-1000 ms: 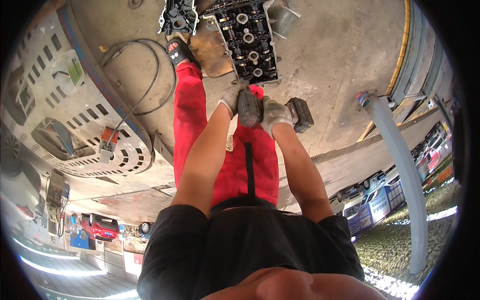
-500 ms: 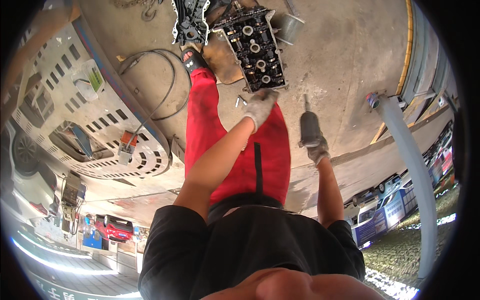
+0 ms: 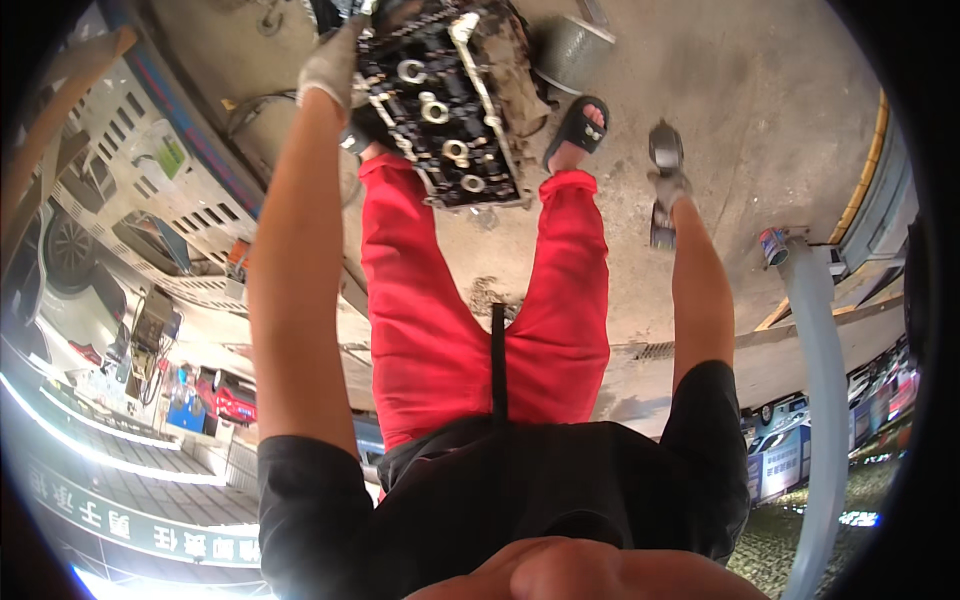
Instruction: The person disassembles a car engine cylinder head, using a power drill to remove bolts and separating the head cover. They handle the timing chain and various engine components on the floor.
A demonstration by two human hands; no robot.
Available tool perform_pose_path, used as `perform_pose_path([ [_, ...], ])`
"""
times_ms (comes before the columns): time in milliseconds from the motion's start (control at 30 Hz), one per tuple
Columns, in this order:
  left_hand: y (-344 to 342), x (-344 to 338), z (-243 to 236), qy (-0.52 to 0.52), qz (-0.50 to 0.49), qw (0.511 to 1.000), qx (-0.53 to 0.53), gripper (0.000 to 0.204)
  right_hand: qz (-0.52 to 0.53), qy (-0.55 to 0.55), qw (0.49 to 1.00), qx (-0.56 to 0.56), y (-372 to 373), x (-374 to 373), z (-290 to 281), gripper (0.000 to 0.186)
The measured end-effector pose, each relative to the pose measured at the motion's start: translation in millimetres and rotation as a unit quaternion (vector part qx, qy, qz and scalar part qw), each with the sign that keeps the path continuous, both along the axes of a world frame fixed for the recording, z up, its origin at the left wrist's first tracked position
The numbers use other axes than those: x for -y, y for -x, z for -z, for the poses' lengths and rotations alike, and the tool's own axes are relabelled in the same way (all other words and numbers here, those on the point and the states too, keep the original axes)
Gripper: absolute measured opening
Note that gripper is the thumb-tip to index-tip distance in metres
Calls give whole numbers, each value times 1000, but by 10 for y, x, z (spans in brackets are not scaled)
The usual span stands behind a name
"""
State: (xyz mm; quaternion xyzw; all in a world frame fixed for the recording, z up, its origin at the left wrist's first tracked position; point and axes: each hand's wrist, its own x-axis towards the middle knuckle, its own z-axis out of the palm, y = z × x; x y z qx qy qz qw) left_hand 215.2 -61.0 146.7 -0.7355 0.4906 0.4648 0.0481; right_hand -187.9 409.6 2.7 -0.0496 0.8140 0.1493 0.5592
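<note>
A greasy engine point(image 3: 440, 125) lies on the floor between my feet, its black top with several pale rings facing up. At its far left side is my left hand point(image 3: 330, 68) in a pale work glove, its fingers blurred beside dark parts. What those fingers touch cannot be made out. Off to the right, away from the engine, my gloved right hand point(image 3: 673, 187) is closed round the grip of a cordless impact wrench point(image 3: 666, 148). The wrench's rounded body points away from me.
My sandalled right foot point(image 3: 580, 130) stands right of the engine, near a grey metal piece point(image 3: 575, 52). A slotted metal platform point(image 3: 120, 140) runs along the left. On the right, a thick grey hose point(image 3: 815, 350) hangs near a small can point(image 3: 773, 246).
My left hand has moved from the engine's near end to its far left side. My right hand has carried the impact wrench farther out. The engine now sits between my feet in view.
</note>
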Motion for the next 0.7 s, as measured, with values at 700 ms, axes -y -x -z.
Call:
perform_pose_path([
  [700,289,105,338,-50,246,938,241,68,-124,354,911,173,-435,3606,-1055,66],
])
